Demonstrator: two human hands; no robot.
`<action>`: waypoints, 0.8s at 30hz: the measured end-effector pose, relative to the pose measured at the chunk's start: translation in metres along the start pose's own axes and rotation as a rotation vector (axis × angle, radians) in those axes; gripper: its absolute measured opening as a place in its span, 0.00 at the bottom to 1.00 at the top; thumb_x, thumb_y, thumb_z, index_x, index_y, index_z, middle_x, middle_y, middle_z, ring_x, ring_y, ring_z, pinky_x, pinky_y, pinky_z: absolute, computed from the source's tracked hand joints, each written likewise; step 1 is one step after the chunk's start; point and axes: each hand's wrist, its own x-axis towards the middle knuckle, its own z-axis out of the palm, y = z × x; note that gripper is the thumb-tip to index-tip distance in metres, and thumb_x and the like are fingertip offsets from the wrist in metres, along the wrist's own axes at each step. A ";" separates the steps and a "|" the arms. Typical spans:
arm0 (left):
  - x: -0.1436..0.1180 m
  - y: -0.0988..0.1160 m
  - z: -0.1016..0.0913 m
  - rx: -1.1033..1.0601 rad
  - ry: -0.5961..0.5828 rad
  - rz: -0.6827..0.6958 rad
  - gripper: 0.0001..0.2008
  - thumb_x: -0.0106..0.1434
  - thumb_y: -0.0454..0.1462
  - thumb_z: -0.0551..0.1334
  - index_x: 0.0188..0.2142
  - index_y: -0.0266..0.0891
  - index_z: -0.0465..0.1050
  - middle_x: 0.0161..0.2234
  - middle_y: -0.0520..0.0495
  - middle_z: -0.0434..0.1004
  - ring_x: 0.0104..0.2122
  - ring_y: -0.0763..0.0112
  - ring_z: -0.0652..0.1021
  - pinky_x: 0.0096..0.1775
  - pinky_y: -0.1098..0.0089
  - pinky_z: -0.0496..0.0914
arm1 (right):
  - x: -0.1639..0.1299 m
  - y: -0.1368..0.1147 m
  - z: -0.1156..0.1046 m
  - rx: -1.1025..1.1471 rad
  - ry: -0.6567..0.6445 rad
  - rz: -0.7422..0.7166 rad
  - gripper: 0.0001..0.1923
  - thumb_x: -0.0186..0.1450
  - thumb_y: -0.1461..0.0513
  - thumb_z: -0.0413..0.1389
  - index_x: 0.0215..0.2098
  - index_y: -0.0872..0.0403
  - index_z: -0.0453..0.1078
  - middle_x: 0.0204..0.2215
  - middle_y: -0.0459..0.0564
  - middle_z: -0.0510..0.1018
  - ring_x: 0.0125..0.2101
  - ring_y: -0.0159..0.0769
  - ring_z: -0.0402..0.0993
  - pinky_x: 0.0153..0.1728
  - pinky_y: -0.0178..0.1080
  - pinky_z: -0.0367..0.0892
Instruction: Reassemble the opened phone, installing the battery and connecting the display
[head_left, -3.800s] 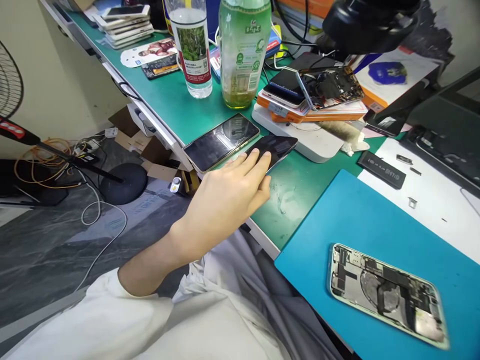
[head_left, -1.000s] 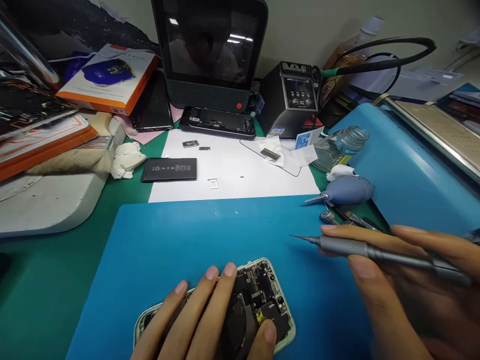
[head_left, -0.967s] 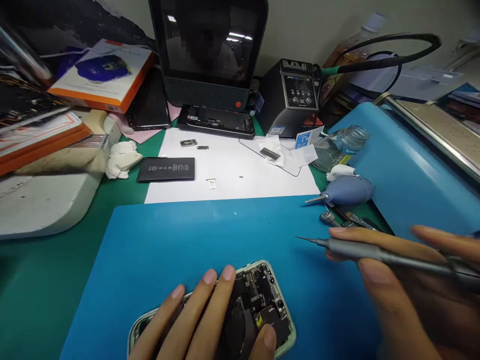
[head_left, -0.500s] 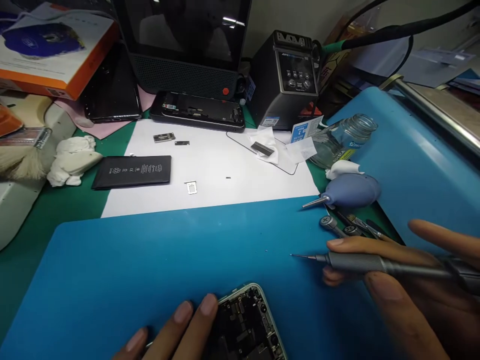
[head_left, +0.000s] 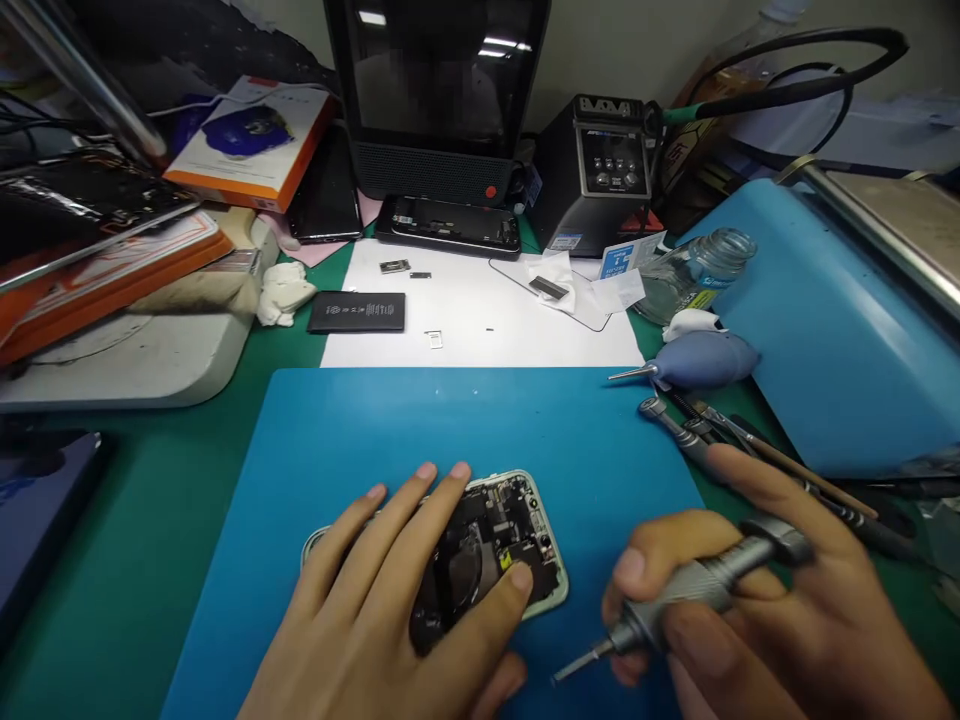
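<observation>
One opened phone [head_left: 487, 545] packed with circuitry [head_left: 514, 510] lies on the blue mat [head_left: 360, 430], the left hand [head_left: 382, 600] spread across it; the right hand [head_left: 787, 620], apart, grips a screwdriver [head_left: 686, 592] slanting downward.

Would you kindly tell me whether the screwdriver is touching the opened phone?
Apart: the head view shows bare blue mat between the tip of the screwdriver and the opened phone.
</observation>
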 end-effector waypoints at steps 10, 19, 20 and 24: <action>0.003 -0.003 -0.010 -0.150 -0.046 -0.009 0.15 0.81 0.48 0.57 0.62 0.63 0.77 0.75 0.45 0.65 0.76 0.61 0.61 0.72 0.52 0.55 | -0.014 -0.006 0.016 0.186 -0.068 0.368 0.27 0.75 0.56 0.64 0.69 0.37 0.63 0.43 0.50 0.84 0.41 0.36 0.85 0.45 0.33 0.82; 0.004 -0.002 -0.015 -0.163 -0.043 -0.019 0.15 0.82 0.45 0.57 0.62 0.63 0.78 0.74 0.46 0.65 0.76 0.62 0.62 0.72 0.54 0.55 | -0.013 0.000 0.011 0.091 -0.155 0.243 0.31 0.76 0.58 0.61 0.74 0.45 0.58 0.44 0.53 0.84 0.43 0.40 0.86 0.46 0.38 0.85; 0.004 -0.004 -0.016 -0.140 -0.068 0.011 0.16 0.81 0.44 0.58 0.63 0.63 0.76 0.75 0.46 0.64 0.76 0.60 0.62 0.71 0.52 0.56 | -0.013 0.001 0.011 0.071 -0.168 0.238 0.31 0.77 0.58 0.60 0.74 0.44 0.58 0.45 0.53 0.84 0.42 0.39 0.86 0.46 0.38 0.85; 0.006 -0.014 -0.021 -0.068 -0.173 0.090 0.24 0.79 0.37 0.60 0.68 0.66 0.71 0.78 0.45 0.57 0.77 0.55 0.60 0.68 0.48 0.62 | -0.017 0.003 0.010 0.057 -0.129 0.234 0.30 0.76 0.59 0.61 0.73 0.43 0.61 0.45 0.53 0.84 0.40 0.39 0.86 0.43 0.36 0.85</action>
